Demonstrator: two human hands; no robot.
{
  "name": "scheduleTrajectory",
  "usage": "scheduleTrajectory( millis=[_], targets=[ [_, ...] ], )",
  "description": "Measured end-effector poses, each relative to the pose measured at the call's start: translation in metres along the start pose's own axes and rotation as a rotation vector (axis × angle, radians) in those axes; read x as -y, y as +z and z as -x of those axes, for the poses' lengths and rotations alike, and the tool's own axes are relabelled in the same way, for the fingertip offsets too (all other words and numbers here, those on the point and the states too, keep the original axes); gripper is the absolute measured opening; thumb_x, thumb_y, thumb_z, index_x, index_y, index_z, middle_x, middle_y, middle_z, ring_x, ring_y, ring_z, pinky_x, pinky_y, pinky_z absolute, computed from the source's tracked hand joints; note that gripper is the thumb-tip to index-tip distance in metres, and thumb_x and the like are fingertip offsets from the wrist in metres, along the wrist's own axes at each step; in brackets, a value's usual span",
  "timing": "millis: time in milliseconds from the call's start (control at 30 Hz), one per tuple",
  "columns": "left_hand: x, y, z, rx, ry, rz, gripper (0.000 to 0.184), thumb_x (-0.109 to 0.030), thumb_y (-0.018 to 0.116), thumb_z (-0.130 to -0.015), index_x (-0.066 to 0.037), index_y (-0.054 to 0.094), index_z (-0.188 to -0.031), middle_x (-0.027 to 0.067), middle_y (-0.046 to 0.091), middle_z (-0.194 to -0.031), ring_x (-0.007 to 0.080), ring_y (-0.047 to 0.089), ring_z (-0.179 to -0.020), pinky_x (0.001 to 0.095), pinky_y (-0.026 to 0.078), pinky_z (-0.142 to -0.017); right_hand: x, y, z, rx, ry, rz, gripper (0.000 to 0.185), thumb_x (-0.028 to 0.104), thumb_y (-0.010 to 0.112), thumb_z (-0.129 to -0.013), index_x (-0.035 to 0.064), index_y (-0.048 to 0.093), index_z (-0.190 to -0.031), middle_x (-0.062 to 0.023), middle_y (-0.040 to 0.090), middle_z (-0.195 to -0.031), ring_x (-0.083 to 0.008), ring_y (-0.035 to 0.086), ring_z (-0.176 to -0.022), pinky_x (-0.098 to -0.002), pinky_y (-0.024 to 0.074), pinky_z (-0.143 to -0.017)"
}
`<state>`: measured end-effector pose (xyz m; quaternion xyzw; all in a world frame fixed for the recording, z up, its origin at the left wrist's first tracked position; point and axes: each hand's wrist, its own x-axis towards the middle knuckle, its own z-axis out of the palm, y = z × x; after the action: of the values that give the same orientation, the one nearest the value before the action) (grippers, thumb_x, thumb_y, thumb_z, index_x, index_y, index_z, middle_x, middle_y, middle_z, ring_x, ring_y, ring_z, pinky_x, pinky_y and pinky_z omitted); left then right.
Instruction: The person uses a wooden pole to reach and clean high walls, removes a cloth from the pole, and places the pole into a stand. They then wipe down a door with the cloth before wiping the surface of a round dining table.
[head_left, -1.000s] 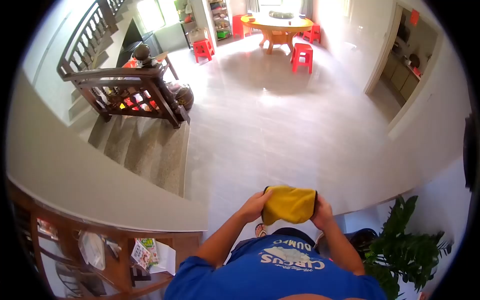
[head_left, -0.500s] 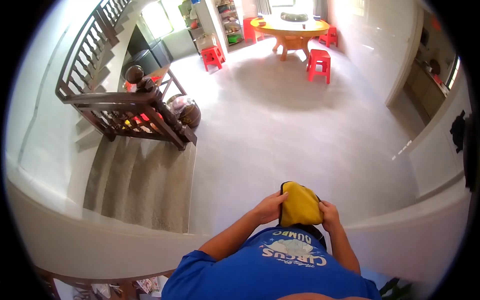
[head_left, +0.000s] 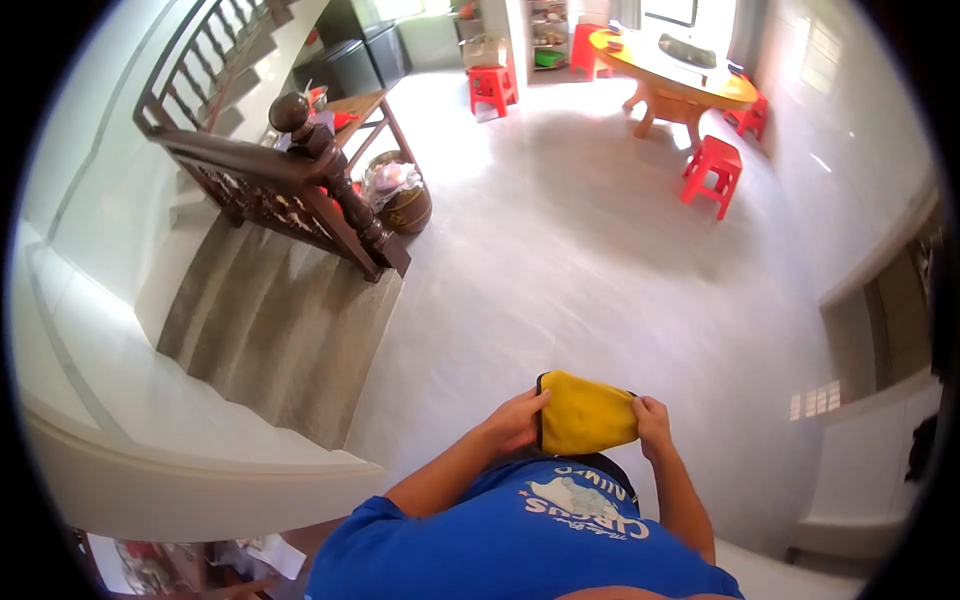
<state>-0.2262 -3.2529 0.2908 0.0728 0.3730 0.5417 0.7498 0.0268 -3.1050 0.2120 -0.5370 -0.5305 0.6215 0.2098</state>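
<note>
A yellow cloth (head_left: 588, 414) with dark edging is stretched between my two hands, in front of the blue T-shirt at waist height. My left hand (head_left: 517, 420) is closed on its left edge, the thumb lying on top near the upper corner. On the other side, my right hand (head_left: 652, 424) pinches the cloth's right edge. The fingers behind the cloth are hidden. A small dark spot shows near its middle.
Grey steps (head_left: 270, 335) and a dark wooden banister (head_left: 330, 200) are at left, beside a brown barrel (head_left: 410, 212). Farther off stand a round yellow table (head_left: 640, 75) and red stools (head_left: 713, 170). A doorway (head_left: 890, 310) opens at right.
My view has turned, so the room appears shifted and tilted. The cloth is pulled wider and flatter, with my left hand farther out to the left.
</note>
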Motion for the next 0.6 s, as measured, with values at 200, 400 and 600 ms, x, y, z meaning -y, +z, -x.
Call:
scheduleTrajectory(
  millis=[200, 400, 600],
  targets=[
    [-0.067, -0.010, -0.131, 0.026, 0.020, 0.036, 0.050, -0.024, 0.041, -0.109, -0.006, 0.029, -0.153, 0.0143, 0.043, -0.150, 0.0281, 0.046, -0.136, 0.0455, 0.041, -0.112, 0.036, -0.028, -0.120, -0.053, 0.022, -0.003, 0.027, 0.021, 0.055, -0.101, -0.0032, 0.066, -0.100, -0.0047, 0.065, -0.090, -0.0126, 0.058, -0.080, -0.0288, 0.0487, -0.074],
    [-0.168, 0.045, -0.244, 0.145, 0.104, -0.334, 0.051, -0.014, 0.052, -0.102, -0.001, 0.036, -0.149, 0.0137, 0.052, -0.140, 0.0223, 0.051, -0.128, 0.0371, 0.042, -0.109, 0.131, -0.073, -0.213, -0.028, -0.101, -0.267, 0.026, 0.019, 0.051, -0.104, -0.0020, 0.062, -0.114, -0.0070, 0.067, -0.101, -0.0152, 0.063, -0.090, -0.0296, 0.0523, -0.081],
    [-0.226, 0.064, -0.348, 0.172, 0.217, -0.587, 0.049, -0.007, 0.052, -0.095, 0.000, 0.043, -0.143, 0.0110, 0.059, -0.130, 0.0183, 0.054, -0.120, 0.0340, 0.043, -0.105, 0.151, -0.095, -0.286, -0.096, 0.024, -0.439, 0.026, 0.009, 0.049, -0.102, -0.0053, 0.054, -0.123, -0.0138, 0.066, -0.113, -0.0226, 0.066, -0.100, -0.0344, 0.0546, -0.089]
  ],
)
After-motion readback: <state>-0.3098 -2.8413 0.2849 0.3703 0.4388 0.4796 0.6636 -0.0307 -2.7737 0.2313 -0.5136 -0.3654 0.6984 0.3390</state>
